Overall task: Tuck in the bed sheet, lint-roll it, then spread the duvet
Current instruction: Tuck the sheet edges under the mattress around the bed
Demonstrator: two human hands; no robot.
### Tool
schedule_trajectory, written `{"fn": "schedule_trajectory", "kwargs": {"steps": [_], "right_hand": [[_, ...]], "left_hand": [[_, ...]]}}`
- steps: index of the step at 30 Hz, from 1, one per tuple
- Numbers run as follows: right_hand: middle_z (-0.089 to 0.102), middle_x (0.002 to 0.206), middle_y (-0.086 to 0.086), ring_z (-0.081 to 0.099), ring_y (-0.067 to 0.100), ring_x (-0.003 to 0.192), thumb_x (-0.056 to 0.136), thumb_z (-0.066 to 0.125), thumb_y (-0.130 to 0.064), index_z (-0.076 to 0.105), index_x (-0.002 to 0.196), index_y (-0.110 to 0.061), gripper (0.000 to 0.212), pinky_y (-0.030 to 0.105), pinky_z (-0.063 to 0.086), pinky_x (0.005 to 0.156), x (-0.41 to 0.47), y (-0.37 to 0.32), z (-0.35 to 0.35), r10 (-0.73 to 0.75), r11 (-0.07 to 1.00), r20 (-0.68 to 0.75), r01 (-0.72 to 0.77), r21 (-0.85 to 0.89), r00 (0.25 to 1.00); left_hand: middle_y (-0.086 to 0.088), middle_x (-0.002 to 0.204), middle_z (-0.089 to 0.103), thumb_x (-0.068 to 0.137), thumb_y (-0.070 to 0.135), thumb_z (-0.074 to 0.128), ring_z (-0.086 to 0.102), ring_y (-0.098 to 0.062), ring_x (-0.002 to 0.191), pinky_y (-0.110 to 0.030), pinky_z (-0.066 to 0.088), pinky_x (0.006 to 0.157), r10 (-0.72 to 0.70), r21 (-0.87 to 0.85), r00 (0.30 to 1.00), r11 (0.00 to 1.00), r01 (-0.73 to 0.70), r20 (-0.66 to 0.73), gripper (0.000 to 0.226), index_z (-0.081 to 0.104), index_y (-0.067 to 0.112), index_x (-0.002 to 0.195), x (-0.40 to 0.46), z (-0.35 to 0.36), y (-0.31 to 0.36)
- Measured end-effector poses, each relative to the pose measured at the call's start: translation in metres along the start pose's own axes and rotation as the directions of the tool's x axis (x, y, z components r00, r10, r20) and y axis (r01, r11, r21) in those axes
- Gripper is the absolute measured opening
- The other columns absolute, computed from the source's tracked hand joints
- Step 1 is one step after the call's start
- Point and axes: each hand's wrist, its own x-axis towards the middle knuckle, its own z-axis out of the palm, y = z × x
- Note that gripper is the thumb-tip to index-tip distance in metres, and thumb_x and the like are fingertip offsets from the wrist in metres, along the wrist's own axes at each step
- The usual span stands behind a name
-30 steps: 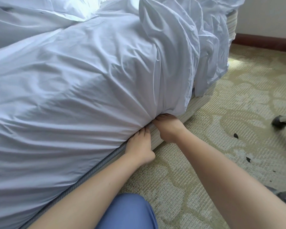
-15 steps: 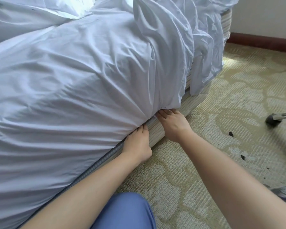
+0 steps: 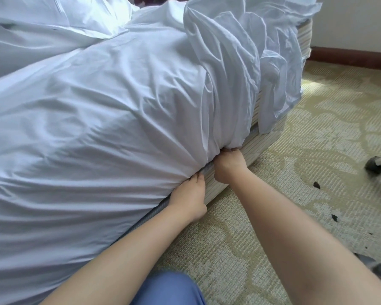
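Bed sheet (image 3: 101, 128) draped over mattress, above bed base (image 3: 246, 155). Left hand (image 3: 188, 198) just left of right hand (image 3: 229, 165), both at sheet's lower edge. Carpet (image 3: 295, 172) to the right.

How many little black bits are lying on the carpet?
3 that I can tell clearly: one black bit near the chair wheel, one lower down beside the right arm, and a tiny speck further right. Smaller crumbs may be too small to see.

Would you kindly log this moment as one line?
step: tucking | left hand: pressing bed sheet under | right hand: pushing fold under | duvet: unspread
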Motion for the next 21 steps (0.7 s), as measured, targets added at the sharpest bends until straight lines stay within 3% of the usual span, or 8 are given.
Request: {"fn": "schedule_trajectory", "kwargs": {"steps": [5, 8, 12, 15, 17, 19, 21], "right_hand": [[0.044, 0.141, 0.011, 0.031, 0.028, 0.136, 0.084, 0.050, -0.011, 0.042, 0.139, -0.009, 0.055, 0.036, 0.019, 0.115, -0.017, -0.004, 0.008, 0.008, 0.998, 0.008, -0.008, 0.056, 1.000], [0.032, 0.151, 0.009, 0.018, 0.023, 0.144, 0.083, 0.049, -0.007, 0.033, 0.145, -0.011, 0.064, 0.032, 0.016, 0.115, -0.038, -0.004, 0.003, -0.004, 0.992, -0.028, 0.007, 0.127, 1.000], [0.013, 0.160, 0.004, 0.010, 0.018, 0.147, 0.085, 0.049, -0.004, 0.014, 0.153, -0.018, 0.078, 0.031, 0.009, 0.118, -0.068, 0.005, -0.014, 0.017, 0.990, -0.004, -0.016, 0.137, 1.000], [0.009, 0.161, 0.002, 0.007, 0.017, 0.147, 0.086, 0.047, -0.001, 0.012, 0.153, -0.020, 0.079, 0.030, 0.007, 0.118, -0.081, 0.008, -0.031, 0.042, 0.991, -0.044, -0.036, 0.131, 0.998], [0.012, 0.160, 0.002, 0.010, 0.018, 0.147, 0.087, 0.047, -0.002, 0.014, 0.153, -0.019, 0.076, 0.030, 0.010, 0.117, -0.081, 0.011, -0.047, 0.050, 0.993, -0.101, -0.039, 0.111, 0.994], [0.016, 0.159, 0.003, 0.014, 0.018, 0.146, 0.088, 0.046, -0.002, 0.015, 0.152, -0.018, 0.073, 0.030, 0.015, 0.115, -0.078, 0.012, -0.066, 0.061, 0.993, -0.151, -0.046, 0.106, 0.987], [0.018, 0.159, 0.003, 0.018, 0.018, 0.145, 0.089, 0.044, -0.002, 0.018, 0.152, -0.018, 0.071, 0.030, 0.019, 0.113, -0.075, 0.013, -0.084, 0.072, 0.992, -0.192, -0.050, 0.114, 0.979]], "left_hand": [[-0.013, 0.157, 0.016, 0.083, 0.010, 0.053, 0.029, -0.027, 0.140, -0.034, 0.032, 0.111, 0.003, 0.065, 0.999, 0.998, -0.006, 0.052, 0.083, 0.007, 0.001, 0.151, 0.003, -0.002, 0.000], [-0.016, 0.154, 0.020, 0.083, 0.012, 0.055, 0.032, -0.029, 0.138, -0.035, 0.035, 0.110, 0.002, 0.094, 0.998, 0.995, -0.009, 0.070, 0.082, 0.009, -0.002, 0.150, 0.004, -0.003, 0.001], [-0.014, 0.143, 0.037, 0.087, 0.011, 0.053, 0.046, -0.030, 0.127, -0.038, 0.043, 0.098, 0.009, 0.141, 0.999, 0.990, -0.015, 0.042, 0.063, 0.027, -0.002, 0.142, -0.002, -0.007, 0.005], [-0.009, 0.124, 0.054, 0.087, 0.008, 0.052, 0.056, -0.028, 0.112, -0.036, 0.046, 0.081, 0.117, 0.197, 0.990, 0.975, -0.100, -0.075, 0.034, 0.048, 0.005, 0.121, -0.011, -0.023, 0.012], [-0.006, 0.109, 0.061, 0.081, 0.011, 0.062, 0.059, -0.026, 0.103, -0.032, 0.045, 0.073, 0.239, 0.243, 0.944, 0.953, -0.183, -0.227, 0.025, 0.058, 0.008, 0.106, -0.015, -0.041, 0.015], [-0.003, 0.075, 0.064, 0.049, 0.015, 0.083, 0.062, -0.023, 0.073, -0.024, 0.043, 0.052, 0.343, 0.291, 0.857, 0.926, -0.240, -0.385, 0.029, 0.065, 0.011, 0.071, -0.015, -0.061, 0.014], [-0.002, 0.056, 0.056, 0.026, 0.008, 0.081, 0.057, -0.022, 0.054, -0.020, 0.037, 0.041, 0.392, 0.269, 0.791, 0.917, -0.294, -0.471, 0.034, 0.057, 0.012, 0.050, -0.014, -0.077, 0.011]]}}
